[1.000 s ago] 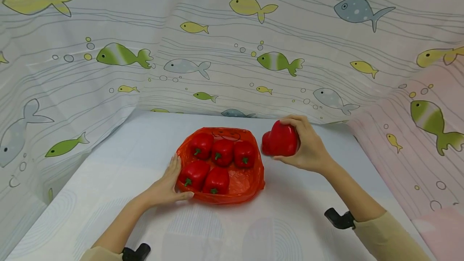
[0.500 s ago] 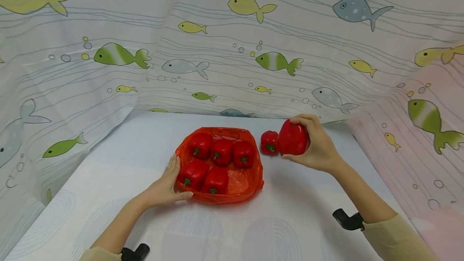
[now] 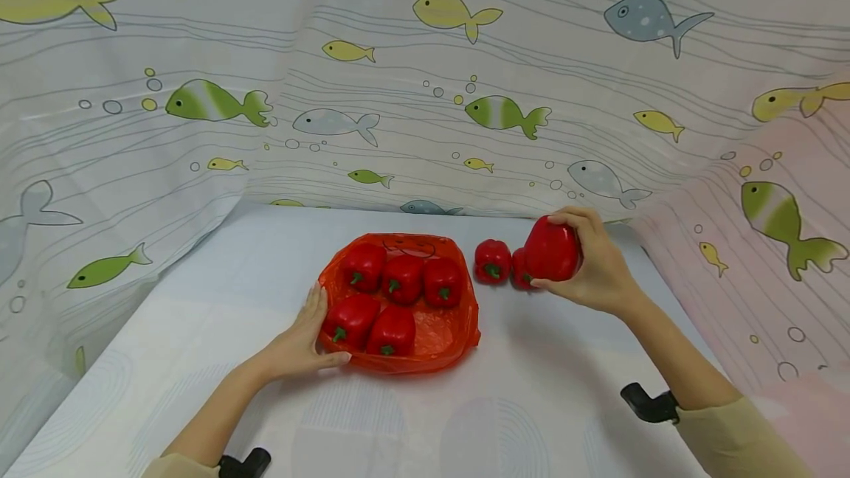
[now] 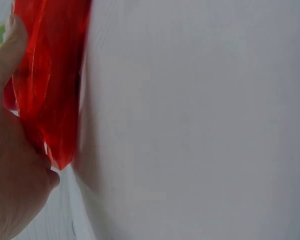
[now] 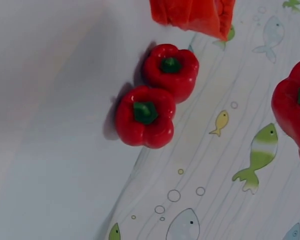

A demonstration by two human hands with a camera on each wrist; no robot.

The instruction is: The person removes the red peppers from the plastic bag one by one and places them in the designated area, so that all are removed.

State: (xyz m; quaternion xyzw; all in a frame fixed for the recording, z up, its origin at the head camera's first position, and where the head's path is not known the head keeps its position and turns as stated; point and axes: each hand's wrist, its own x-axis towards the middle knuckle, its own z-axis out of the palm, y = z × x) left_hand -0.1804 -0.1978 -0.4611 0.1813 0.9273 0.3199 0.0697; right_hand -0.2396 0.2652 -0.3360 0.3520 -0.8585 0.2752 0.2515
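Observation:
My left hand [image 3: 299, 338] rests with extended fingers along the left side of an open red plastic bag [image 3: 415, 365], its thumb at the front rim. Several red bell peppers [image 3: 393, 330] with green stems lie inside the bag. To the bag's right, my right hand [image 3: 600, 271] grips another red bell pepper [image 3: 550, 251], thumb below and fingers over the top. Beside the bag stand two bell peppers, one red pepper [image 3: 493, 262] in full view and a second pepper [image 3: 520, 271] partly hidden behind the held one. In the right wrist view, the held pepper [image 5: 292, 102] is cut off by the edge.
The white table [image 3: 458, 426] carries a pale printed pattern. Fish-print sheeting [image 3: 398, 94] rises behind it and at both sides. Each wrist wears a black camera mount [image 3: 649, 403]. In the right wrist view, the bag's edge [image 5: 192, 15] shows at the top.
My right hand has moved right with a bell pepper, uncovering first one standing pepper, then part of a second one. The left hand has stayed at the bag.

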